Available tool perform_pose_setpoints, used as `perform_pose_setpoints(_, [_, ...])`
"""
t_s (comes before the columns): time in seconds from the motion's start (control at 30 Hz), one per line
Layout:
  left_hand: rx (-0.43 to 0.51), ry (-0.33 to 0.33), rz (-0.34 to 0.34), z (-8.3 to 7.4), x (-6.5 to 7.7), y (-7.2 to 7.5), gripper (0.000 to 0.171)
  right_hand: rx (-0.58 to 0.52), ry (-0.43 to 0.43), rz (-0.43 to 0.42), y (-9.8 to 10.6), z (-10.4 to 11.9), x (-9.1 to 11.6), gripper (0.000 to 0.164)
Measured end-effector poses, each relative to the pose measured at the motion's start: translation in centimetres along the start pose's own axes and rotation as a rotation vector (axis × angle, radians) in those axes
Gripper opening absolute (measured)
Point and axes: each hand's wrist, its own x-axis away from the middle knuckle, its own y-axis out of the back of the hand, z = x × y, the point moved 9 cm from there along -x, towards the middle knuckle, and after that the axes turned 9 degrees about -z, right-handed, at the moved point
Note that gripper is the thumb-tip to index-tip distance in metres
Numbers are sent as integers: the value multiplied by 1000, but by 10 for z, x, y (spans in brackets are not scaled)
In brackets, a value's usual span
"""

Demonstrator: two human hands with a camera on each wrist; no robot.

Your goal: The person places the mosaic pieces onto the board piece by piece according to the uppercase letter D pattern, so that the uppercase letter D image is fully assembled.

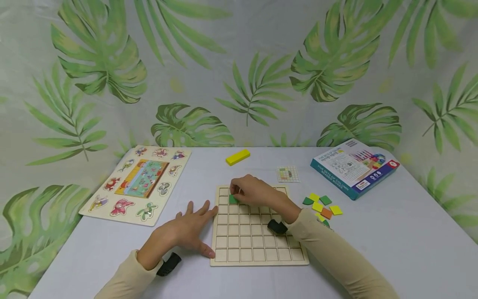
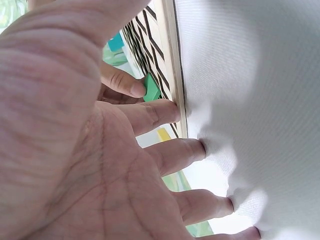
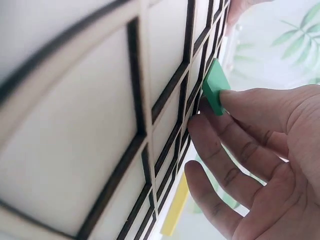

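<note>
A wooden grid board (image 1: 228, 242) with square cells lies at the middle of the table. My right hand (image 1: 255, 190) reaches over its far left part and pinches a green square tile (image 1: 233, 199) between thumb and fingers. In the right wrist view the tile (image 3: 216, 86) is tilted against the grid lines. My left hand (image 1: 191, 228) is spread flat at the board's left side, its thumb and a finger touching the edge. The left wrist view shows the fingertips (image 2: 192, 148) pressing on the white cloth beside the board.
Several green, yellow and orange tiles (image 1: 317, 207) lie right of the board. Behind it are a small printed grid card (image 1: 295, 173) and a yellow block (image 1: 237, 157). A boxed set (image 1: 352, 168) stands back right; an animal puzzle board (image 1: 127, 210) lies on the left.
</note>
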Motion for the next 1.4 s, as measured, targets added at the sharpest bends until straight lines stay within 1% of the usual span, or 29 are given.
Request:
perform_pose_setpoints(0.17, [-1, 1, 5, 0, -1, 0, 119, 5, -28, 14, -1, -2, 2, 5])
perform_pose_setpoints(0.27, [1, 4, 7, 1, -1, 0, 119, 11, -45, 25, -2, -3, 2, 8])
perform_pose_setpoints(0.47, [-7, 10, 3, 2, -2, 0, 119, 37, -37, 62, -2, -2, 4, 26])
perform_pose_setpoints(0.57, [-8, 13, 2, 2, -2, -1, 119, 46, -36, 81, -2, -1, 5, 31])
perform_pose_setpoints(0.77, [14, 18, -1, 2, 1, -1, 118, 75, -9, 105, -2, 1, 8, 27])
perform_pose_setpoints(0.93, [21, 18, 0, 1, 1, -1, 118, 65, 6, 109, -2, 1, 11, 26])
perform_pose_setpoints(1.2, [20, 28, 2, 4, 0, -4, 116, 54, 57, 75, 5, -3, 20, 25])
perform_pose_setpoints(1.33, [17, 22, -3, 4, 0, -3, 116, 58, 57, 60, 12, -10, 29, 25])
perform_pose_setpoints(1.4, [20, 20, -6, 3, 0, -2, 116, 44, 34, 55, 16, -15, 33, 26])
